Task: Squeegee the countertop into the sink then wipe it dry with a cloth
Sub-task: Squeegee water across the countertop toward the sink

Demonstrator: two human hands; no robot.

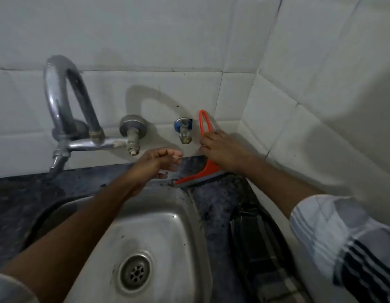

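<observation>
Squeegee [198, 174] beside valve [185, 132], sink [165, 217] corner

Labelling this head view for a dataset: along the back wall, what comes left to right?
Curved faucet → capped wall fitting → blue-collared valve → orange squeegee, held in the right hand.

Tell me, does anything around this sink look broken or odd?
Yes. The small valve on the wall beside the orange squeegee has no spout or hose attached. The tap stem left of it seems to lack a handle. Dark specks dot the sink.
</observation>
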